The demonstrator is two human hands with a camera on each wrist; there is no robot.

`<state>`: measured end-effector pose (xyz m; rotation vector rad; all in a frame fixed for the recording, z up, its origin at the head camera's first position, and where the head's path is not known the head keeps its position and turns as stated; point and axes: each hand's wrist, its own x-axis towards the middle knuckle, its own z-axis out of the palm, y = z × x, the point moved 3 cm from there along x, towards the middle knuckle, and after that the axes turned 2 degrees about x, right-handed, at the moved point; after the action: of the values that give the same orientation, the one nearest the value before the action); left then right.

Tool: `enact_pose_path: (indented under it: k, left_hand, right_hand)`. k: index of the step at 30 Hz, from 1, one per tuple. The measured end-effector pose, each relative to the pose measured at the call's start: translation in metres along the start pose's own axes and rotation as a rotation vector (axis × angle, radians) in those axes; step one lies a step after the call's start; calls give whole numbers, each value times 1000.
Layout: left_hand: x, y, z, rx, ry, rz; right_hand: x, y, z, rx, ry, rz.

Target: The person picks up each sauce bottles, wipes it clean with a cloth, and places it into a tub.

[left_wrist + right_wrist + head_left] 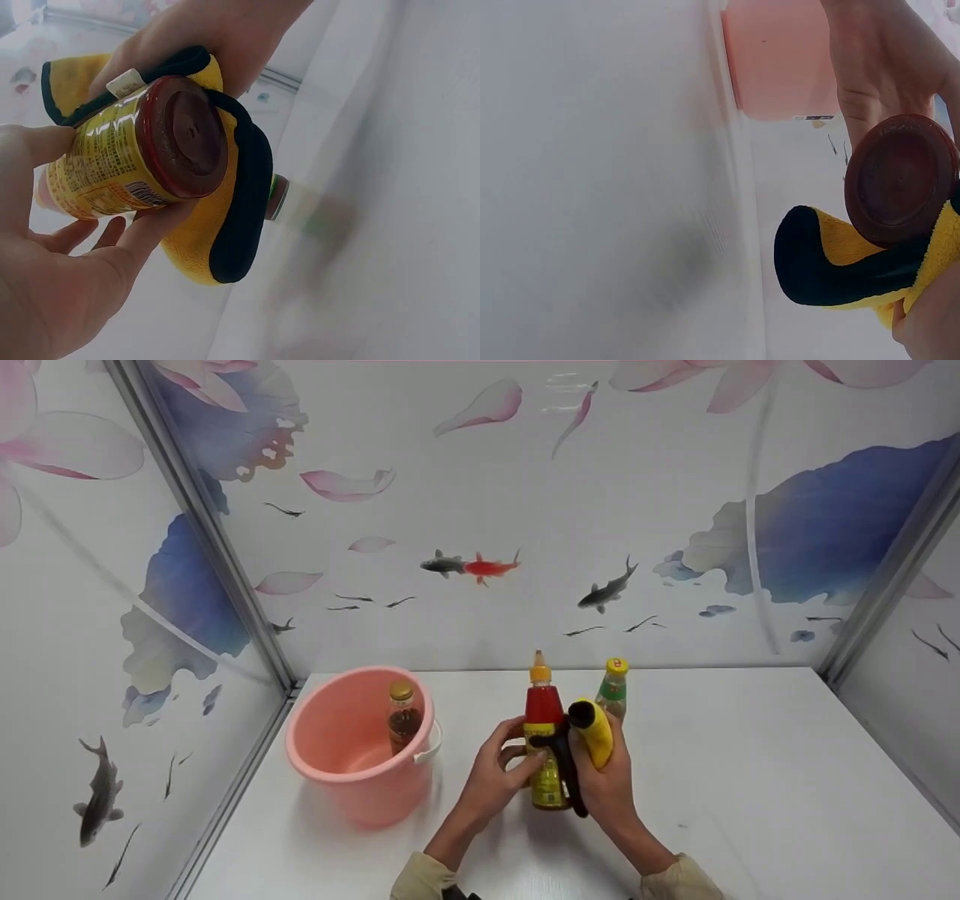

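My left hand (pixel 487 772) grips a squeeze bottle of red sauce (pixel 543 706) with a yellow label and an orange pointed cap. In the wrist views the bottle's round base (pixel 900 180) shows, raised off the table. A yellow cloth with black edging (pixel 598 741) is bunched in my right hand (pixel 611 791) and lies against the bottle's right side. The left wrist view shows the cloth (pixel 199 236) wrapped partly around the bottle, with a small white tag. Behind my right hand stands a glass bottle (pixel 613 694) with a yellow cap and green label, its lower part hidden.
A pink bucket (pixel 375 791) with a white handle stands on the left of the white table (pixel 750 780). Inside it is a glass bottle of dark liquid (pixel 403 724) with a gold-coloured cap. Printed panels (pixel 480 510) enclose the table at the back and sides.
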<state>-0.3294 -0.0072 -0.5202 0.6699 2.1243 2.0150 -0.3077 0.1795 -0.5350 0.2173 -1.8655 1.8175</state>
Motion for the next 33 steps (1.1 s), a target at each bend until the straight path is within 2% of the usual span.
enact_pose_path:
  k: [5, 12, 19, 22, 28, 33]
  left_hand:
    - [0, -1, 1, -15, -27, -11]
    - [0, 0, 4, 61, -55, -33]
    - [-1, -2, 5, 20, -186, -92]
    - [-2, -3, 5, 6, -221, -118]
    - [-3, -5, 5, 79, -190, -148]
    - [-2, -5, 5, 101, -149, -103]
  right_hand:
    - [0, 0, 0, -8, 4, -5]
    - [2, -1, -2, -10, -1, -31]
    - [4, -2, -5, 1, 7, -40]
    - [5, -2, -6, 4, 11, -47]
    - [4, -3, -5, -5, 8, -45]
    - [4, -2, -5, -2, 2, -35]
